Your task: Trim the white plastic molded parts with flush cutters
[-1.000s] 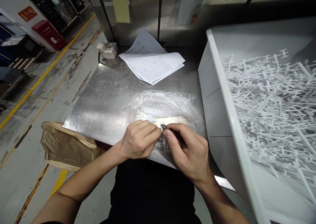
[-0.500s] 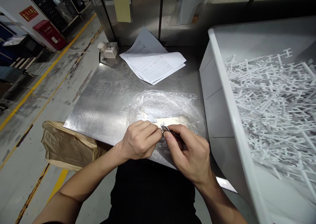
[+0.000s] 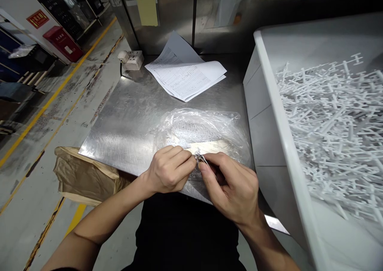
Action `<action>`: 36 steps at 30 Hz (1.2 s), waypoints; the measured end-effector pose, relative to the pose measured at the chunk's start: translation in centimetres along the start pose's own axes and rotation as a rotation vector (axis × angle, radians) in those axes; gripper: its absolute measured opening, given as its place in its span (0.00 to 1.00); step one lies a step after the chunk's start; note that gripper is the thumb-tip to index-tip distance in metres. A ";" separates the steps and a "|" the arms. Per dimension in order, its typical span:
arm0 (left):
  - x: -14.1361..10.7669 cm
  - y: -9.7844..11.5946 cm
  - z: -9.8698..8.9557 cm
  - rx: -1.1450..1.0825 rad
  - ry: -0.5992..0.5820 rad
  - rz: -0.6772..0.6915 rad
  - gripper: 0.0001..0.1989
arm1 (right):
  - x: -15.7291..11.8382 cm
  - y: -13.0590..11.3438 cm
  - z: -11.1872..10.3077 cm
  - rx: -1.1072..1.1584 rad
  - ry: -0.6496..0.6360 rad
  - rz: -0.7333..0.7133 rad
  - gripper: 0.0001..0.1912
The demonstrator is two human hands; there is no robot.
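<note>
Right hand (image 3: 231, 183) pinches a slim metal tool (image 3: 205, 159) at a small piece (image 3: 197, 156)

The left hand (image 3: 172, 169) closes narrowly on that small piece, probably steadying it; its thumb is hidden. Both work over a clear plastic bag (image 3: 194, 117) on the metal table (image 3: 119, 119), perhaps so it catches anything dropped. The bin (image 3: 277, 103) stands beside the table, likely for reach

Gray floor (image 3: 98, 88) (scuffed, yellow-striped), metal wall panels (image 3: 176, 16), steel table (image 3: 131, 111), red box (image 3: 63, 44), dark shelving (image 3: 70, 8).
</note>
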State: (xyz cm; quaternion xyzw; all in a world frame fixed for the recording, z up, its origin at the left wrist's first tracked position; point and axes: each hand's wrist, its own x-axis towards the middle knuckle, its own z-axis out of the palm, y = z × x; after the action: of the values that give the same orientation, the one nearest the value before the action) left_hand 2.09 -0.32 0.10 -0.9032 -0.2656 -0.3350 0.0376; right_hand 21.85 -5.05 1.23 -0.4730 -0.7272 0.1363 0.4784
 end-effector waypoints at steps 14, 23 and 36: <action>-0.1 0.0 -0.3 -0.037 0.005 0.000 0.09 | 0.0 0.2 0.3 -0.029 0.012 -0.077 0.04; -0.2 -0.2 -0.4 -0.092 0.010 -0.022 0.09 | -0.4 0.2 0.0 -0.070 0.023 -0.139 0.08; 0.1 0.0 -0.4 -0.066 0.031 0.007 0.10 | -0.2 0.0 0.2 -0.022 0.049 -0.081 0.07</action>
State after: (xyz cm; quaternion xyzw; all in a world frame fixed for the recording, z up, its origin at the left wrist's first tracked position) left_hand 1.94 -0.41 0.52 -0.8996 -0.2509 -0.3572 0.0131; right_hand 21.69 -5.16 0.98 -0.4514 -0.7354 0.0972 0.4960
